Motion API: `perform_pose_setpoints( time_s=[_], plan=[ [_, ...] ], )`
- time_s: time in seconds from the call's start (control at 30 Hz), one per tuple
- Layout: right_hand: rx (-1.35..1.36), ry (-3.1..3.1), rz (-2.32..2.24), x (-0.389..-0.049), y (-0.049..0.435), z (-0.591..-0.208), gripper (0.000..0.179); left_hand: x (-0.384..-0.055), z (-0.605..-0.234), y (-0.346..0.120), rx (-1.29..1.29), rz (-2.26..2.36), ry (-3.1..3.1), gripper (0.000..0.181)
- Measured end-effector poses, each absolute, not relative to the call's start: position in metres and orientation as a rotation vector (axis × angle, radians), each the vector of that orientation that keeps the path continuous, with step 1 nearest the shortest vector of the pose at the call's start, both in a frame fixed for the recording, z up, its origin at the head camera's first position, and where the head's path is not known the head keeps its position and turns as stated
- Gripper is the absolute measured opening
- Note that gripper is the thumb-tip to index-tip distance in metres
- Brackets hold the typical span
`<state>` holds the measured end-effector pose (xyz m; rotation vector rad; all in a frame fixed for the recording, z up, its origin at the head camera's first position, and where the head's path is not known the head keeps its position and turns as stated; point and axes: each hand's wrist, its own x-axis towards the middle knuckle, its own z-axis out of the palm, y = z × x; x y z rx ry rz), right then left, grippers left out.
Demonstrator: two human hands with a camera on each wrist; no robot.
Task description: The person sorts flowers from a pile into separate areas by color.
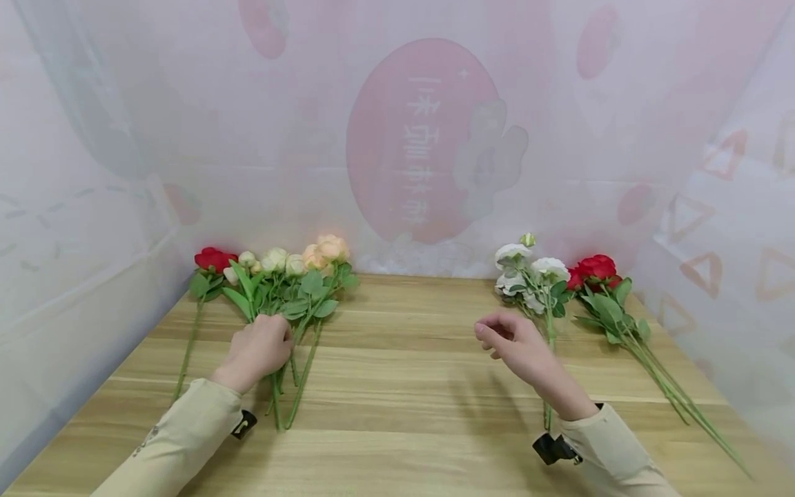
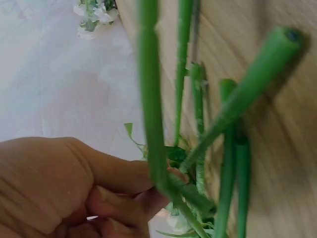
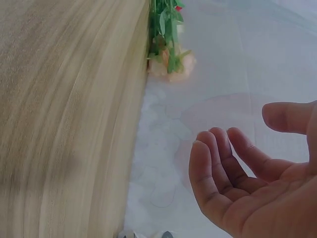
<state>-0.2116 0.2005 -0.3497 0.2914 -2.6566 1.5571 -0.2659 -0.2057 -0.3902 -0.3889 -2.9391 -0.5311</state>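
My left hand [image 1: 259,348] pinches green flower stems [image 2: 151,99] between thumb and fingers, just below the leaves; how many stems it holds I cannot tell. Above it in the head view lie cream flowers [image 1: 275,260] and peach flowers [image 1: 332,248]. My right hand [image 1: 511,342] is held above the table with loosely bent fingers, and its palm [image 3: 267,198] has nothing in it. Closest to that hand are white flowers [image 1: 550,269] on a long green stem, partly covered by the wrist.
A single red flower [image 1: 214,259] lies at the far left of the wooden table [image 1: 397,386]. More red flowers [image 1: 597,268] lie at the right, stems pointing toward the front right corner. A printed pale curtain [image 1: 298,138] hangs behind and on both sides.
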Motion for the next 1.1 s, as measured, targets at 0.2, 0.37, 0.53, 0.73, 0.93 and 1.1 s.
perform_pose_setpoints(
  time_s=[0.2, 0.37, 0.53, 0.73, 0.93, 1.1],
  plan=[
    [0.294, -2.642, 1.588, -0.212, 0.199, -0.35, 0.028, -0.264, -0.383, -0.199, -0.413, -0.596, -2.862, 0.038],
    [0.314, -2.635, 1.612, -0.213, 0.198, -0.352, 0.025, -0.258, -0.376, -0.189, -0.448, -0.748, -2.78, 0.01],
    [0.305, -2.658, 1.629, -0.211, 0.195, -0.351, 0.025, -0.249, -0.369, -0.175, -0.543, -0.913, -2.598, 0.007],
    [0.308, -2.67, 1.68, -0.208, 0.188, -0.354, 0.026, -0.23, -0.364, -0.153, -0.621, -1.153, -2.465, 0.009],
    [0.358, -2.646, 1.743, -0.201, 0.172, -0.358, 0.026, -0.21, -0.368, -0.128, -0.695, -1.548, -2.458, 0.013],
    [0.458, -2.635, 1.842, -0.192, 0.157, -0.355, 0.033, -0.197, -0.374, -0.11, -0.769, -1.757, -2.453, 0.016]
  ],
)
